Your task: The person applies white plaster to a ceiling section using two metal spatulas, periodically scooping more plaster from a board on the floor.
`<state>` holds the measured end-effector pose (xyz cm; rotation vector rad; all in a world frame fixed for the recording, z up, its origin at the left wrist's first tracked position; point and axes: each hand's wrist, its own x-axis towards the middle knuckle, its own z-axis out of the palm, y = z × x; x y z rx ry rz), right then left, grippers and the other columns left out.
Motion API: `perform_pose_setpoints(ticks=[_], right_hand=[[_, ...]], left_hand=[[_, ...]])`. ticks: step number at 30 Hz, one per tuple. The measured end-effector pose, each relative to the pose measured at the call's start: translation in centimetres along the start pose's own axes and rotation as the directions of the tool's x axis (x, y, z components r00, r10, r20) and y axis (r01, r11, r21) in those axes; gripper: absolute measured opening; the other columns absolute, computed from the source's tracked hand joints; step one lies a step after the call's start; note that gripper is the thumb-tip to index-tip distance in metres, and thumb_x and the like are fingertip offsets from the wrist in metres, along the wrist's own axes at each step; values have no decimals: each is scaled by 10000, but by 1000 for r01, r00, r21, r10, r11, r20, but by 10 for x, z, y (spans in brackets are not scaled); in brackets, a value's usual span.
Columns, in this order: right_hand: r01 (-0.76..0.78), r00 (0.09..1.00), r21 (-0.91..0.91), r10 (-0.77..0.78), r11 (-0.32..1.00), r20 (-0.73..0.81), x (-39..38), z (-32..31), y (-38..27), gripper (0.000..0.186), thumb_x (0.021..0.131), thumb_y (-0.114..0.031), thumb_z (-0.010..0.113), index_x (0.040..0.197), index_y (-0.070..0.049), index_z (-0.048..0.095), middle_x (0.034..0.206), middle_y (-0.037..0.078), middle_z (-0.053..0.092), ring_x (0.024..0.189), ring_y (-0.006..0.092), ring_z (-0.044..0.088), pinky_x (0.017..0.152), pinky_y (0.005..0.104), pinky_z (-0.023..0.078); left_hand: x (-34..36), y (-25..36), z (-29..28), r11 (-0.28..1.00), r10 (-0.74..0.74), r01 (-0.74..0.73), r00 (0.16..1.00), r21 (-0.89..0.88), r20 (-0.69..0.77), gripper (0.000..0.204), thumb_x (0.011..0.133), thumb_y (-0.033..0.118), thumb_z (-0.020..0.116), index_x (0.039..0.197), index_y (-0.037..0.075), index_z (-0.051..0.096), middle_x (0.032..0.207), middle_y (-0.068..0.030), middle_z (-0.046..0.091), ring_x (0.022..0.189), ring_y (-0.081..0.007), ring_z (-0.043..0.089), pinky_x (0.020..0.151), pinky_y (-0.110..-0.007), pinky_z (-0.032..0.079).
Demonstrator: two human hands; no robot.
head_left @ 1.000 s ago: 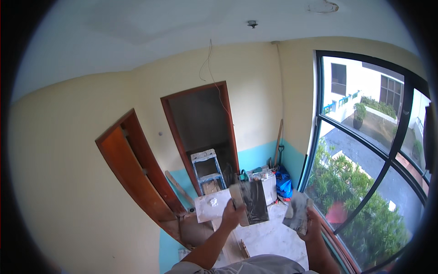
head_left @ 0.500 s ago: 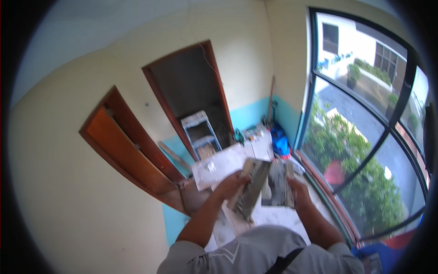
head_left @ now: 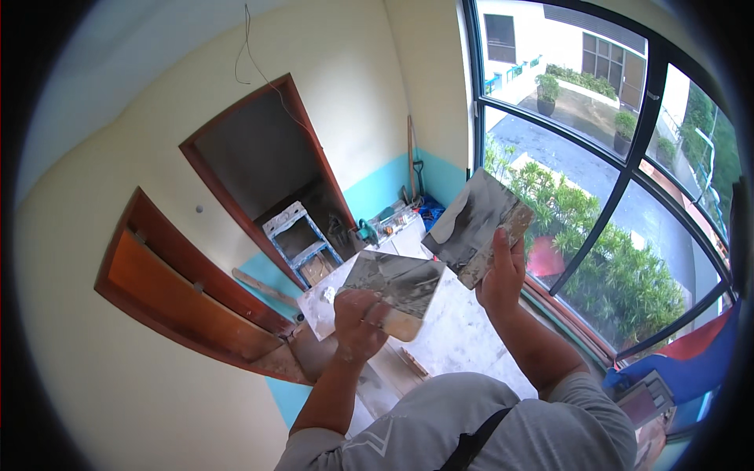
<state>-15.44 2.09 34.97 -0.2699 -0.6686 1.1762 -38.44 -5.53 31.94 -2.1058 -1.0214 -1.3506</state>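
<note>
My left hand (head_left: 360, 320) is closed round the pale back grip of a wide putty knife (head_left: 397, 276). Its broad grey metal blade is smeared with filler and faces up, tilted. In my right hand (head_left: 504, 273) a second wide putty knife (head_left: 476, 216) is held higher, its square blade slanting up toward the window. White and dark streaks cover that blade, and its grip edge is crusted. The two blades come close at their near corners; whether they touch I cannot tell. Below them lies a white, dusty work surface (head_left: 463, 337).
A paint-spattered stepladder (head_left: 302, 243) stands at the dark doorway (head_left: 263, 153). Tools (head_left: 385, 224) lie on a white surface at the far corner. Along the right runs a large window (head_left: 581, 165). An orange-brown wooden door frame (head_left: 177, 286) is at left; a loose wire (head_left: 245, 47) hangs above.
Both putty knives have risen and turned, so their blades show more broadly. The right one has swung up toward the window. My view has shifted right.
</note>
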Motion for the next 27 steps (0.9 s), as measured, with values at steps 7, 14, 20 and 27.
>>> perform_pose_setpoints(ticks=[7,14,20,27], right_hand=[[270,942,-301,-185,915,281,-10,30,-1,409,1001,-151,445,1352,13,316,1290,141,483,1161,193,494,998,362,397],[302,924,-839,77,453,374,-38,20,-4,398,914,-182,529,1248,22,458,1087,205,606,1046,315,597,913,388,447],[408,872,-890,204,202,446,-27,-40,14,335,890,-202,533,1157,-1,553,990,242,633,946,422,613,832,464,476],[703,710,-599,317,-384,629,-41,-473,36,300,787,-199,596,1065,-97,638,1259,245,544,1071,458,552,937,538,426]], left_hand=[[28,-20,24,992,127,-127,990,-8,-56,433,556,63,716,978,142,659,976,-58,565,928,-264,558,806,-446,425],[72,-37,33,975,211,-221,937,-8,-279,382,605,90,752,971,138,651,961,-63,574,910,-267,570,789,-440,436],[186,-98,-4,957,251,-289,861,-19,-443,411,691,147,729,1055,23,583,1009,-163,603,884,-348,596,811,-463,474],[371,-131,-117,973,222,-190,624,130,-749,344,770,104,742,1046,8,560,952,-150,626,868,-306,626,789,-380,502]])
